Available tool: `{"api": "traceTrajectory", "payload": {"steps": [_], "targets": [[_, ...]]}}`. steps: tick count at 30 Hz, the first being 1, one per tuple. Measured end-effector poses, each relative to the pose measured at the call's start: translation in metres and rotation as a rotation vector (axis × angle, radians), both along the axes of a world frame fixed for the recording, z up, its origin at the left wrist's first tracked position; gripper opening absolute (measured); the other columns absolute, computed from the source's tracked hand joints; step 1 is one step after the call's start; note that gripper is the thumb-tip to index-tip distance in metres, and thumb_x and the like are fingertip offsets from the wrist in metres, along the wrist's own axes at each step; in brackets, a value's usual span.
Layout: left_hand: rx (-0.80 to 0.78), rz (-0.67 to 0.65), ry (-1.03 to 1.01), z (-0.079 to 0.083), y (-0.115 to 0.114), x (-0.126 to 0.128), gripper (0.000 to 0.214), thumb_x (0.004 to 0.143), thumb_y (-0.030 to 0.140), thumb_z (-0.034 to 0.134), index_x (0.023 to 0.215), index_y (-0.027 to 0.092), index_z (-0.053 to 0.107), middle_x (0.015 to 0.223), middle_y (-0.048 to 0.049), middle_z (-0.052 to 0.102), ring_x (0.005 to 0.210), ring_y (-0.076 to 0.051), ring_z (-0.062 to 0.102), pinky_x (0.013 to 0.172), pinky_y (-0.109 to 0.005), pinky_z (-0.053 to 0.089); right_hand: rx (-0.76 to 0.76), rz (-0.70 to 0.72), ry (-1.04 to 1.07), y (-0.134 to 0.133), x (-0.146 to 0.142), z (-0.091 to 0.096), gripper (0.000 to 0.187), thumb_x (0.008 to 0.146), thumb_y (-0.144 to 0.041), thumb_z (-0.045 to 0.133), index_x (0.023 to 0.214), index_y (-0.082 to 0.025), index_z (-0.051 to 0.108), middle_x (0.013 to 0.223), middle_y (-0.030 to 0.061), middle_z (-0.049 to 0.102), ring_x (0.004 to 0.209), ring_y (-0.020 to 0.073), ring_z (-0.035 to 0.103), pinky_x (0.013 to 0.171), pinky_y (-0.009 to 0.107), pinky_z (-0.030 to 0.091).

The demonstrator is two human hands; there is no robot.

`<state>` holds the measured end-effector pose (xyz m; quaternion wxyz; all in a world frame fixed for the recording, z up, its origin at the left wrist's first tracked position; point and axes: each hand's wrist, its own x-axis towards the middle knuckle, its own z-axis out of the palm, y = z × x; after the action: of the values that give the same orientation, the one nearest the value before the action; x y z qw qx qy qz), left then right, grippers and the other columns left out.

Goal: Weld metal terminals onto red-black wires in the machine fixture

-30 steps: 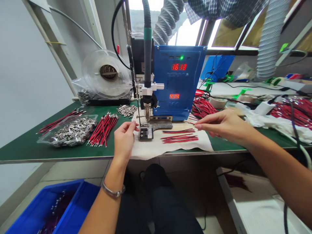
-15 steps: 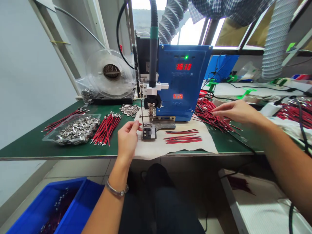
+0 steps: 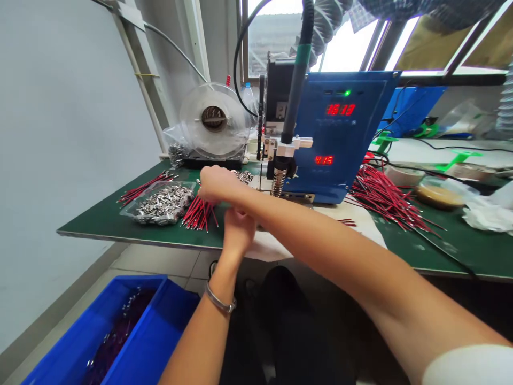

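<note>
My right hand reaches across to the left, over the far end of a bundle of red wires with metal tips. Its fingers are curled closed, and what they hold is hidden. Under my right forearm, my left hand is at the table's front, beside the wire bundle. Its fingers are covered by the right arm. A blue soldering machine with lit red digits stands behind, its fixture mostly hidden by my arm. A few wires show on the pale sheet.
Left of the bundle is a clear tray of small metal parts, with more red wires behind it. A clear reel stands at the back. A large red wire pile lies right of the machine. A blue bin is on the floor.
My right hand has left the wire pile on the right and crossed over my left arm to the left bundle. The view has turned left, and the lower digits on the machine differ.
</note>
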<state>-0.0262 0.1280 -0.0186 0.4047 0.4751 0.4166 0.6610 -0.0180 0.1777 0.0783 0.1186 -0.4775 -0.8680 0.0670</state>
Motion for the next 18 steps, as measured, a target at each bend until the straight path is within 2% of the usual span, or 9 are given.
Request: {"api": "traceTrajectory", "payload": {"steps": [2, 4, 6, 8, 9, 11, 13, 16, 18], "targets": [[0.018, -0.019, 0.061, 0.000, 0.002, -0.001, 0.014, 0.072, 0.011, 0.062, 0.060, 0.015, 0.057, 0.062, -0.0008, 0.057, 0.069, -0.014, 0.052, 0.055, -0.021, 0.040, -0.041, -0.038, -0.036, 0.018, -0.009, -0.008, 0.027, 0.085, -0.035, 0.063, 0.082, -0.009, 0.066, 0.069, 0.0055, 0.064, 0.076, 0.0152, 0.064, 0.067, 0.025, 0.047], [0.041, -0.029, 0.108, 0.000, 0.003, 0.000, 0.008, 0.073, 0.010, 0.060, 0.066, 0.014, 0.061, 0.072, -0.0034, 0.064, 0.073, -0.015, 0.054, 0.058, -0.021, 0.041, -0.036, -0.059, -0.050, 0.023, -0.011, -0.012, 0.049, 0.099, -0.045, 0.039, 0.082, -0.007, 0.065, 0.069, 0.0020, 0.062, 0.076, 0.0093, 0.062, 0.072, 0.023, 0.046], [0.060, -0.027, 0.145, 0.000, -0.001, 0.003, 0.009, 0.074, 0.009, 0.058, 0.075, 0.014, 0.065, 0.080, -0.0051, 0.067, 0.078, -0.017, 0.057, 0.062, -0.022, 0.043, 0.008, -0.070, -0.046, 0.017, -0.006, -0.010, 0.059, 0.099, -0.054, 0.031, 0.086, -0.007, 0.065, 0.079, 0.0035, 0.065, 0.080, 0.0103, 0.061, 0.072, 0.024, 0.045], [0.071, -0.033, 0.173, 0.001, -0.011, 0.003, 0.011, 0.073, 0.009, 0.059, 0.078, 0.014, 0.067, 0.080, -0.0060, 0.068, 0.076, -0.017, 0.058, 0.061, -0.022, 0.043, 0.067, -0.067, -0.034, 0.000, 0.006, -0.005, 0.062, 0.092, -0.064, 0.040, 0.091, -0.008, 0.066, 0.089, 0.0076, 0.067, 0.083, 0.0160, 0.061, 0.071, 0.027, 0.045], [0.068, -0.047, 0.200, 0.002, -0.018, 0.000, 0.009, 0.073, 0.011, 0.060, 0.076, 0.014, 0.067, 0.077, -0.0061, 0.068, 0.072, -0.017, 0.058, 0.059, -0.022, 0.042, 0.106, -0.055, -0.019, -0.013, 0.016, -0.003, 0.065, 0.092, -0.066, 0.036, 0.093, -0.008, 0.066, 0.092, 0.0088, 0.067, 0.085, 0.0176, 0.061, 0.073, 0.028, 0.043], [0.058, -0.077, 0.278, 0.009, -0.033, -0.016, 0.003, 0.072, 0.016, 0.066, 0.069, 0.014, 0.067, 0.065, -0.0056, 0.065, 0.059, -0.016, 0.054, 0.051, -0.022, 0.037, 0.172, -0.039, 0.004, -0.044, 0.046, 0.000, 0.056, 0.093, -0.062, 0.035, 0.092, -0.015, 0.065, 0.090, 0.0096, 0.068, 0.084, 0.0192, 0.060, 0.070, 0.030, 0.042], [0.062, -0.036, 0.529, 0.022, -0.042, -0.044, 0.014, 0.081, 0.027, 0.062, 0.075, 0.017, 0.069, 0.063, -0.0023, 0.064, 0.052, -0.012, 0.048, 0.050, -0.022, 0.032, 0.240, -0.010, 0.039, -0.075, 0.087, -0.002, 0.045, 0.095, -0.052, 0.037, 0.089, -0.017, 0.064, 0.082, 0.0077, 0.067, 0.072, 0.0159, 0.057, 0.063, 0.028, 0.036], [0.105, 0.357, 0.760, 0.050, -0.028, -0.097, 0.015, 0.082, 0.031, 0.065, 0.076, 0.018, 0.071, 0.063, 0.0004, 0.062, 0.055, -0.010, 0.046, 0.055, -0.020, 0.029, 0.170, -0.070, 0.116, -0.100, 0.157, -0.013, 0.040, 0.094, -0.046, 0.041, 0.081, -0.017, 0.065, 0.070, 0.0045, 0.065, 0.059, 0.0123, 0.051, 0.058, 0.028, 0.032], [-0.052, 0.405, 0.947, 0.066, -0.005, -0.127, 0.006, 0.079, 0.022, 0.070, 0.082, 0.019, 0.074, 0.063, 0.0032, 0.060, 0.060, -0.009, 0.043, 0.058, -0.018, 0.024, 0.112, -0.112, 0.095, -0.099, 0.197, -0.022, 0.032, 0.090, -0.043, 0.049, 0.083, -0.018, 0.068, 0.074, 0.0037, 0.066, 0.062, 0.0126, 0.052, 0.061, 0.027, 0.035]]}}
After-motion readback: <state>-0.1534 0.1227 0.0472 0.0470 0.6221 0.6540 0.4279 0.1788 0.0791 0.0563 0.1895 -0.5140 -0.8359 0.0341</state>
